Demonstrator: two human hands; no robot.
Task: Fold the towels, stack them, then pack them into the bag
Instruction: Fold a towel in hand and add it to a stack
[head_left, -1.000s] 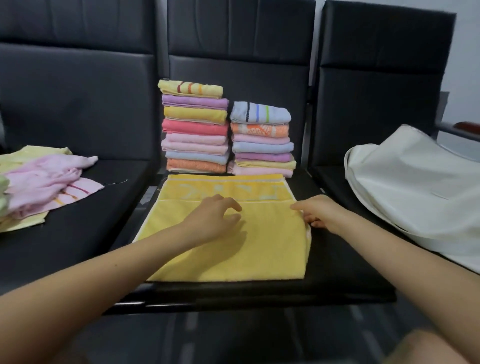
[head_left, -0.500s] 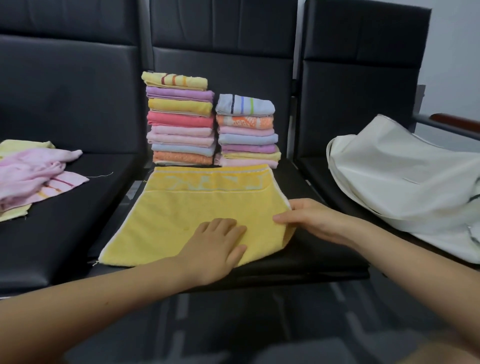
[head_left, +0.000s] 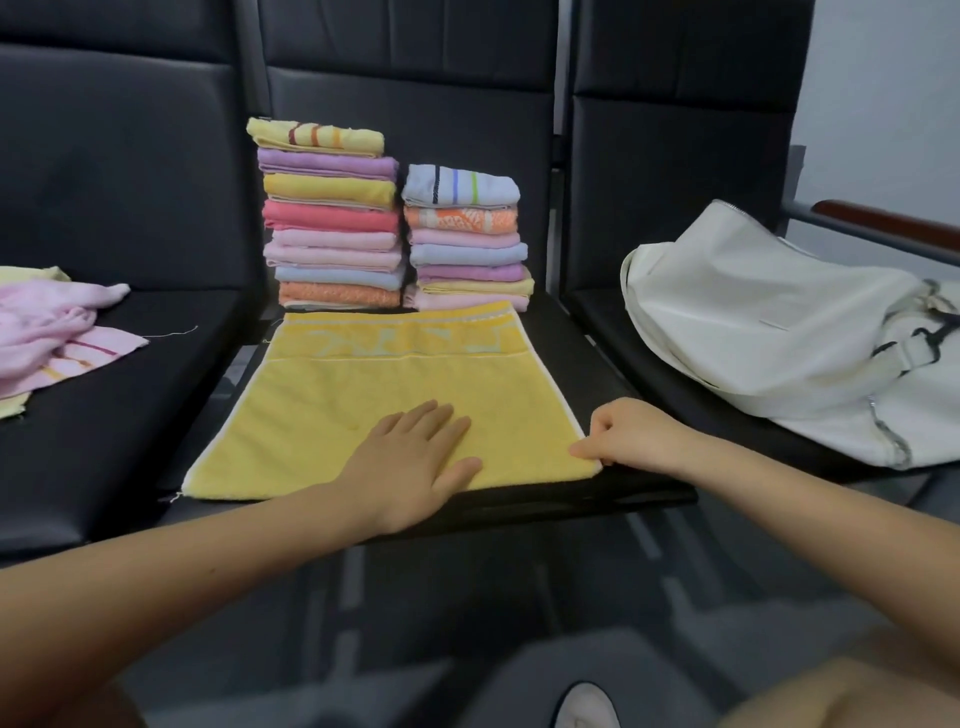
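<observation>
A row of black padded seats holds everything. On the middle seat, the left hand lies flat, fingers straight, on a yellow towel; the right hand pinches its near right corner. Behind stand two stacks of folded towels, touching. A white bag lies on the right seat, unfolded pink towels on the left.

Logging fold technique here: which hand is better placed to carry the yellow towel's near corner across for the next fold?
Probably the right hand: it pinches the yellow towel at its near right corner. The left hand lies flat mid-towel, anchoring it.
</observation>
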